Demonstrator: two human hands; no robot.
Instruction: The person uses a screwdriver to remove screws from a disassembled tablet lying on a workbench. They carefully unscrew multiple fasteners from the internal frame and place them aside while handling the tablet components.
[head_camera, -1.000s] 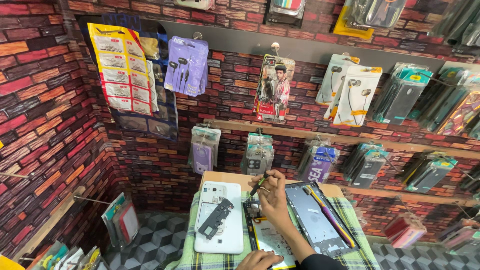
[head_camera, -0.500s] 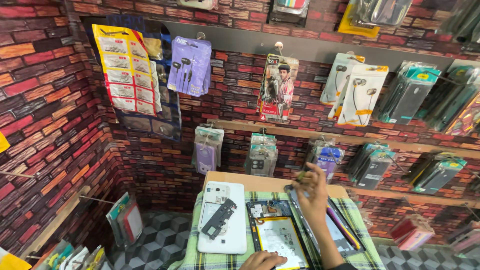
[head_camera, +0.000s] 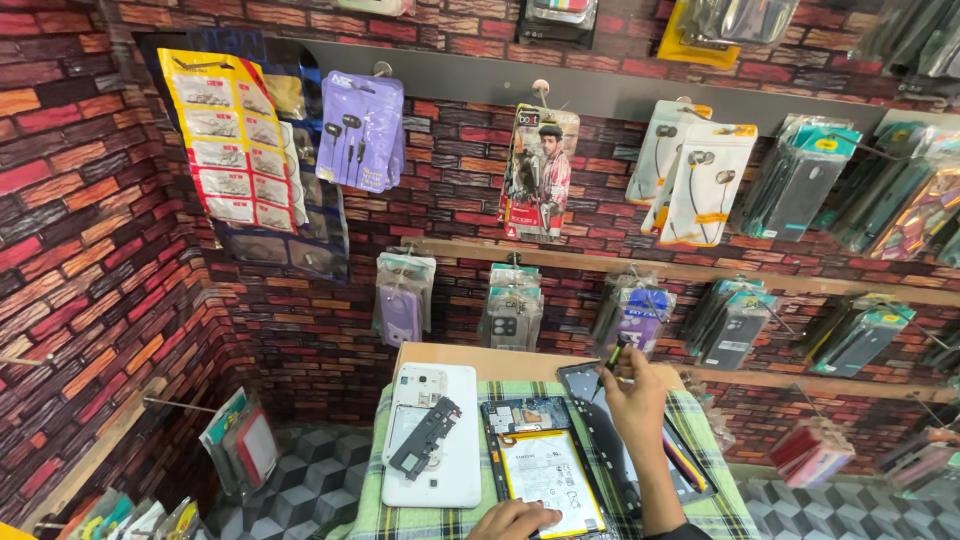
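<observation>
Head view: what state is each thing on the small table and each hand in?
Tablet: back off, battery and board exposed, lying flat.
White back cover: removed, inside up, a dark part lying on it.
Dark frame: flat, beside the tablet.
Right hand: raised, holding a thin tool.
Left hand: resting on the tablet's lower edge.
</observation>
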